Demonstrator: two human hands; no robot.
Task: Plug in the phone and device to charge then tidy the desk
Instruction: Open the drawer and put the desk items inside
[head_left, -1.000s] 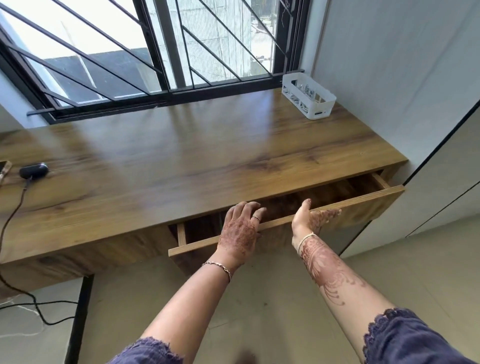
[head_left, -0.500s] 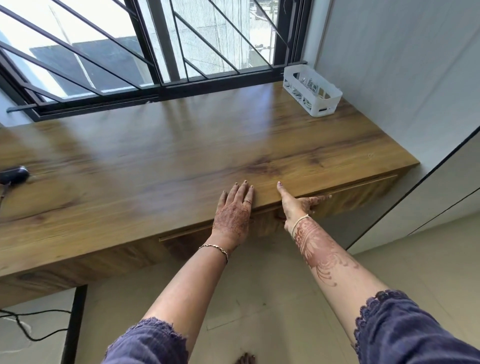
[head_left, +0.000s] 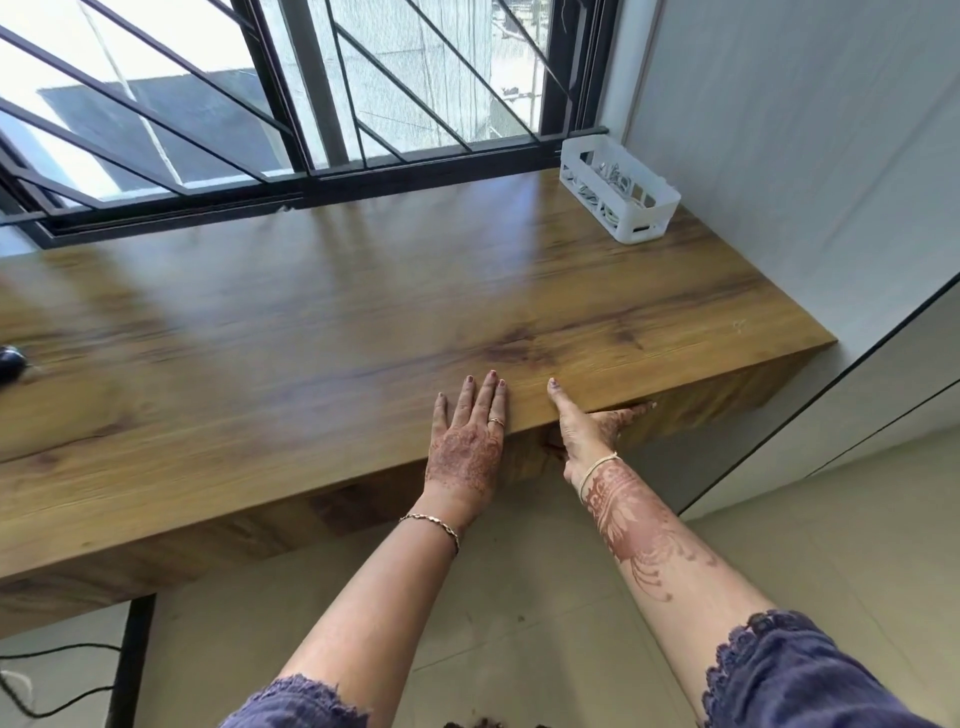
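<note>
At back right corner of desk (head_left: 311, 322), white basket (head_left: 647, 221) holds tangled white cables (head_left: 608, 176). Left hand (head_left: 465, 452) flat, fingers straight, over front edge. Right hand (head_left: 589, 434) fingers flat against flush drawer front (head_left: 701, 410), thumb on edge. Dark device (head_left: 9, 364) far left, cropped and blurred, axis unclear, well apart from both hands.

Basket (head_left: 623, 200) on desk's (head_left: 311, 322) far right corner, hands at near edge.
</note>
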